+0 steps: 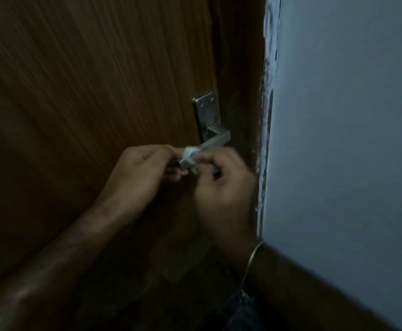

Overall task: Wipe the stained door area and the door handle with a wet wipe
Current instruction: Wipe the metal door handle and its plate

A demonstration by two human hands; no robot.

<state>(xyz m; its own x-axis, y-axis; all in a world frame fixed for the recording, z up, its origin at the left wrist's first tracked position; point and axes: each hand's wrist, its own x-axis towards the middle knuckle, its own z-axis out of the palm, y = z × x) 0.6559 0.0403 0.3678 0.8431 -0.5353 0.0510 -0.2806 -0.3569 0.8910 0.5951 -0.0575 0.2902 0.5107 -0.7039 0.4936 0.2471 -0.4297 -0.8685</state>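
A brown wooden door (87,80) fills the left of the head view. On its right edge a metal lever handle (215,140) sticks out from a steel backplate (206,111). A white wet wipe (190,156) is wrapped round the free end of the lever. My left hand (145,170) has its fingers curled at the lever's tip, touching the wipe. My right hand (223,185) pinches the wipe against the lever from the right. Most of the wipe is hidden between the fingers.
A dark wooden door frame (240,91) runs beside the handle. Right of it stands a pale blue-grey wall (338,139) with chipped paint along its edge (265,115). A thin bangle (254,254) circles my right wrist. The scene is dim.
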